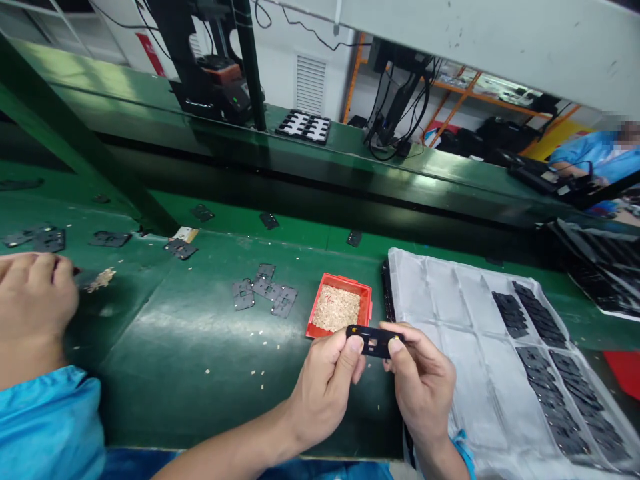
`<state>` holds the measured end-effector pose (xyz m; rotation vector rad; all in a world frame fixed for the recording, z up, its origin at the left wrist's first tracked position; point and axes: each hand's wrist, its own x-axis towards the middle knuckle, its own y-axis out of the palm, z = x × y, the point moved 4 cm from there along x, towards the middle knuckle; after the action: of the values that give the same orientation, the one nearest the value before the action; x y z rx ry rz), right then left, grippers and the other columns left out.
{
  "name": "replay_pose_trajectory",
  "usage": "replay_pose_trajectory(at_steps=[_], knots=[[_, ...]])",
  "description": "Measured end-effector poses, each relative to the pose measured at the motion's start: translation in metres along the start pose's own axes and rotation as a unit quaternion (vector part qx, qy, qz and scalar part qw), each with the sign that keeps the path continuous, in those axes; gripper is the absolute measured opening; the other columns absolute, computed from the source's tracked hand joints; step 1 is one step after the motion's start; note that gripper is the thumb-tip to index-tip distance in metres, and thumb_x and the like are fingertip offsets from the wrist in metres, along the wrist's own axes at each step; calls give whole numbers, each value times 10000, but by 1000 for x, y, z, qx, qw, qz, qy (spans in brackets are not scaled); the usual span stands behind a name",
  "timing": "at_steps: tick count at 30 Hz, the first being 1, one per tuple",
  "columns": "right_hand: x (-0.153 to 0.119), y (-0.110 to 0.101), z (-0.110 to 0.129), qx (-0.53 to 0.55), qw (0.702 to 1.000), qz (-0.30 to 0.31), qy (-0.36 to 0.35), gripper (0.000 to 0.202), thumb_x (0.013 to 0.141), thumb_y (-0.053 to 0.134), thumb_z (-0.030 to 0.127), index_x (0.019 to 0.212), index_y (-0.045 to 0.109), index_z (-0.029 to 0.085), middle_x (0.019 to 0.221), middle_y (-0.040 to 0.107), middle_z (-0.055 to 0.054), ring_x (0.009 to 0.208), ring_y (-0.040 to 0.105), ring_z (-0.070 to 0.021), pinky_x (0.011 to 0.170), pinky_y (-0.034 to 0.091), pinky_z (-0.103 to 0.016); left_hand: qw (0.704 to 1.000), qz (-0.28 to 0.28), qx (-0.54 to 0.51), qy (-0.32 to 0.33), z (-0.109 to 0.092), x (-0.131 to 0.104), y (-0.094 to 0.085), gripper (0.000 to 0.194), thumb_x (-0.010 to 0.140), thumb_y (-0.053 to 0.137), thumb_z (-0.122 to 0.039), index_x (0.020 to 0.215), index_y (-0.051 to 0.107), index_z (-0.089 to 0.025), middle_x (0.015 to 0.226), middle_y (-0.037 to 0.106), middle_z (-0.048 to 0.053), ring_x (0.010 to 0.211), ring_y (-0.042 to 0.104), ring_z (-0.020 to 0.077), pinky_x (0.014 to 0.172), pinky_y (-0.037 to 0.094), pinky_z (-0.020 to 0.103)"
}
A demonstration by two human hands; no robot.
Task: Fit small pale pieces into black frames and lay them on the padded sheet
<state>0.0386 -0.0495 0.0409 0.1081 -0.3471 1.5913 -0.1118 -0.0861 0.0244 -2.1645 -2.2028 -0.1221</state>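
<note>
A small black plate (375,342) with cut-outs is held up between both hands, above the bench's front part. My left hand (333,377) pinches its left end, thumb on top. At the right end, my right hand (423,380) grips it between thumb and fingers. Just behind the plate stands a red bin (369,313) full of small pale chips. To the right lies a white compartment tray (465,353), with rows of black plates (545,393) in its right-hand compartments.
Several loose black plates (267,288) lie left of the bin. At the left edge is another person's hand (35,300) beside a pile of chips (101,280). A green post (90,147) rises at left. Another person in blue (585,157) sits at the far right.
</note>
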Motion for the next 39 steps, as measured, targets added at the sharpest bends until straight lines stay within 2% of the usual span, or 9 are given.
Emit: replay_pose_trajectory(at_steps=[5, 12, 16, 20, 25, 30, 39], knots=[[-4, -1, -7, 22, 999, -4, 31, 161, 1001, 702, 317, 1032, 842, 242, 759, 717, -9, 469, 548, -65, 435, 459, -155, 1000, -2, 2, 15, -1, -1, 1, 481, 1144, 358, -385, 711, 458, -201, 626, 493, -31, 566, 449, 102, 599, 343, 249], [-6, -2, -18, 58, 995, -16, 77, 196, 984, 728, 384, 970, 828, 216, 749, 693, -8, 489, 540, -70, 438, 436, -162, 1000, 4, 14, 21, 2, -4, 3, 453, 1145, 344, -387, 741, 442, -206, 638, 470, -35, 578, 444, 107, 601, 333, 256], [-8, -3, -28, 66, 991, -23, 112, 244, 958, 753, 429, 952, 816, 193, 739, 681, -11, 498, 505, -74, 437, 401, -176, 999, 24, 23, 11, 2, -3, 0, 433, 1140, 332, -393, 760, 433, -212, 654, 457, -35, 585, 432, 117, 603, 331, 266], [-10, -4, -29, 35, 989, -18, 141, 269, 946, 764, 449, 972, 821, 188, 714, 685, -12, 496, 521, -95, 445, 426, -201, 997, 51, 54, -3, -3, 0, -8, 369, 1115, 361, -334, 784, 466, -209, 680, 495, -23, 625, 471, 136, 646, 351, 284], [-13, -1, -14, -38, 995, -23, 94, 251, 946, 756, 432, 954, 832, 193, 648, 656, -1, 457, 528, -106, 417, 438, -207, 997, 24, 68, -5, 1, 3, -16, 277, 1052, 376, -249, 779, 413, -227, 666, 475, -28, 614, 455, 149, 641, 323, 306], [-18, 6, -4, -72, 997, -13, 38, 205, 968, 731, 385, 984, 837, 210, 690, 679, -4, 470, 542, -108, 447, 467, -221, 999, -5, 47, 6, 7, 6, -15, 309, 1055, 364, -279, 750, 373, -234, 653, 427, -34, 600, 420, 145, 629, 299, 313], [-21, 6, -11, -71, 996, -24, 52, 209, 958, 746, 387, 992, 830, 198, 657, 665, 1, 458, 542, -117, 428, 448, -229, 1000, 13, 5, -3, 14, -1, -15, 344, 1095, 340, -355, 781, 388, -224, 702, 444, -20, 630, 424, 145, 634, 335, 300]])
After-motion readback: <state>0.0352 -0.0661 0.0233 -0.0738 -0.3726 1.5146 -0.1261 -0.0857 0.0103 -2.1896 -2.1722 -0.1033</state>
